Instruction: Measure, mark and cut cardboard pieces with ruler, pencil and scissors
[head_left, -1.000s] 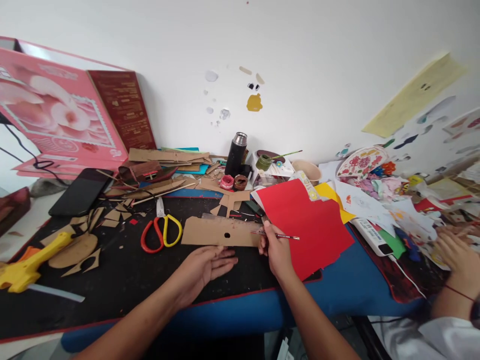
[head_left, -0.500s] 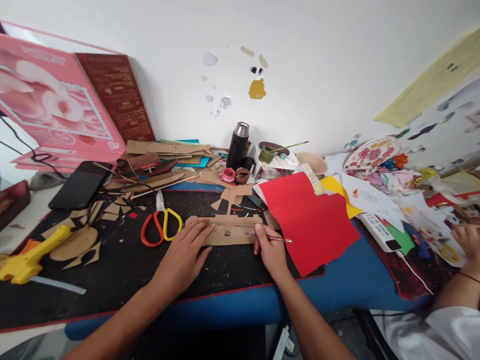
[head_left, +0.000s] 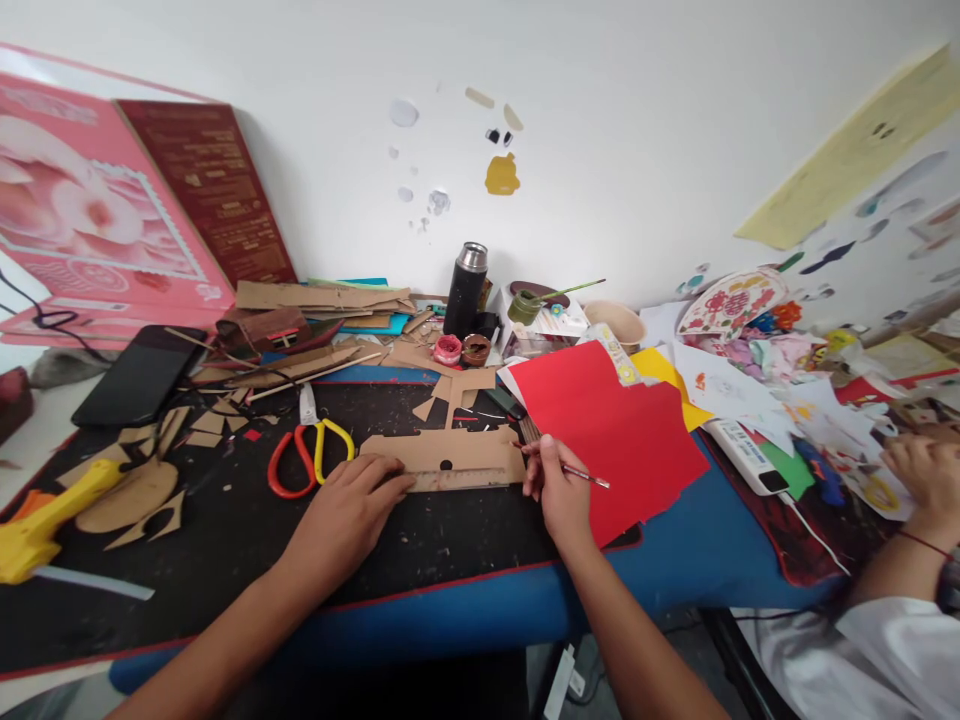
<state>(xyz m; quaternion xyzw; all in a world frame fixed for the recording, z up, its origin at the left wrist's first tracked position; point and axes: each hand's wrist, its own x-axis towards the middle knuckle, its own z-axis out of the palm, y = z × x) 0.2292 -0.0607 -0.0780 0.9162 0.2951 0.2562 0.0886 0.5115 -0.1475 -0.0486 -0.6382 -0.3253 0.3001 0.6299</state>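
A flat brown cardboard piece (head_left: 472, 445) with notched edges and a dark round hole lies on the black mat. Along its near edge runs a clear ruler (head_left: 465, 479). My left hand (head_left: 360, 495) is on the ruler's left end, fingers together over it, thumb not clearly visible. My right hand (head_left: 559, 490) grips a thin pencil (head_left: 589, 475) just beyond the cardboard's right end, the shaft slanting out to the right over red paper (head_left: 615, 430). Left of my left hand are scissors (head_left: 311, 455) with one red and one yellow handle.
A yellow glue gun (head_left: 52, 520), a black phone (head_left: 139, 375) and cardboard scraps lie left. Behind stand a black flask (head_left: 466, 290) and small paint pots (head_left: 448, 350). A white power strip (head_left: 742, 455) lies right, near another person's hand (head_left: 926, 475).
My left hand has drawn back left and nearer, and the ruler now lies along the cardboard's near edge. My right hand has moved right, off the cardboard, with the pencil. The view has shifted slightly.
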